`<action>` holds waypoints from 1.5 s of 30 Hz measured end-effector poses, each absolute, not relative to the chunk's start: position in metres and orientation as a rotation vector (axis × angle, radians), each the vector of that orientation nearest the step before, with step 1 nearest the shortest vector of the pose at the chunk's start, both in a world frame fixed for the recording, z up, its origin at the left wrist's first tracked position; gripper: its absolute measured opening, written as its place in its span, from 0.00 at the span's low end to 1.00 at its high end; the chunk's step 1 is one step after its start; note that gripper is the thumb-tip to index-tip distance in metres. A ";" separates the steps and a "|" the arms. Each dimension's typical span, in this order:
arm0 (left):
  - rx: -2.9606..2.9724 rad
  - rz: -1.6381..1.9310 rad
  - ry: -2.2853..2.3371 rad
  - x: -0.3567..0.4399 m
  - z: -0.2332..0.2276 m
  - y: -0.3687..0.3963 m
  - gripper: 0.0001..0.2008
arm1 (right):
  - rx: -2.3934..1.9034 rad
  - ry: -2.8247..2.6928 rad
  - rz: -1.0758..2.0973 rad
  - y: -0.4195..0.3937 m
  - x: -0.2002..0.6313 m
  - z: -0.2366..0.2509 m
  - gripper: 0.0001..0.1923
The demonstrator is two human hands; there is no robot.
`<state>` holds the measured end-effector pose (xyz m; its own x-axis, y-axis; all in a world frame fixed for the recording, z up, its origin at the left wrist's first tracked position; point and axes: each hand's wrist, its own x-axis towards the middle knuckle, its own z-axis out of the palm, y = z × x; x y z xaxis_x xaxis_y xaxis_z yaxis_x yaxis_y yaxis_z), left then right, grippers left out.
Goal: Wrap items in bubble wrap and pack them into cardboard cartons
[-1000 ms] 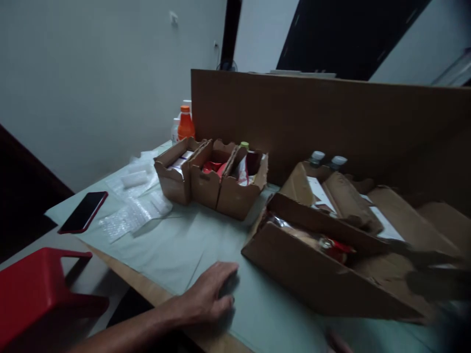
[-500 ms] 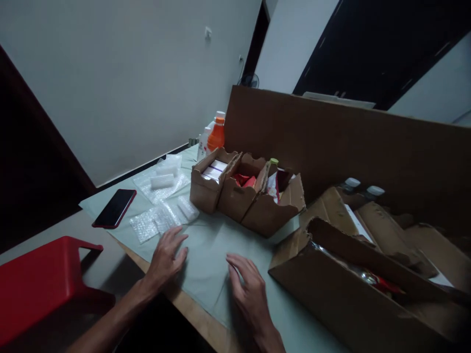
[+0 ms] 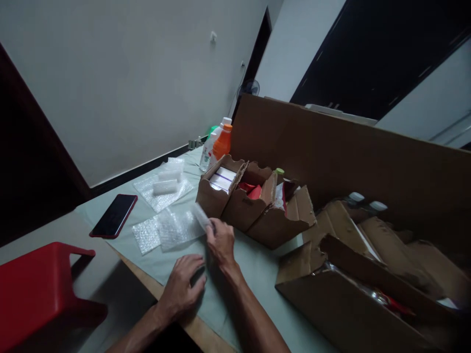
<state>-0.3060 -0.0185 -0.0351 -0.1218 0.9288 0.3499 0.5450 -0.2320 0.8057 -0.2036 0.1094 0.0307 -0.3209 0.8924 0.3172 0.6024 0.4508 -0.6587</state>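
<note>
Head view: right hand (image 3: 220, 241) pinches blurred bubble-wrap roll (image 3: 201, 216)

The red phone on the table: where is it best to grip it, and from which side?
Probably across its long edges, from above. The red phone lies flat on the table, apart from the bubble wrap, so both edges look free for the fingers.

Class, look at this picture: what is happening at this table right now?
A person sits at a table covered in pale green. The right hand pinches a small roll of bubble wrap next to a flat bubble wrap sheet. The left hand rests flat on the cover near the table's edge. Three small open cardboard boxes stand just behind, and a phone lies to the left.
</note>
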 end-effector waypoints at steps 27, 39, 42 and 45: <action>2.338 0.792 1.104 -0.178 -0.011 -0.042 0.19 | -1.602 -2.044 0.269 -0.095 -0.017 0.002 0.19; 2.392 0.817 1.270 -0.204 -0.024 -0.039 0.15 | -2.260 -1.614 -0.279 -0.142 0.160 -0.034 0.24; 2.402 0.779 1.626 -0.213 -0.025 -0.039 0.19 | -2.266 -1.492 -0.281 -0.138 0.162 -0.036 0.26; 2.376 0.731 1.792 -0.213 -0.027 -0.041 0.17 | -2.243 -1.478 -0.262 -0.129 0.159 -0.034 0.23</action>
<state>-0.2133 -0.0407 -0.0273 0.2035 0.9238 0.3243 0.8872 -0.3141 0.3380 0.1586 -0.1286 -0.0342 0.4109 0.8249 0.3882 0.9080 -0.3323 -0.2550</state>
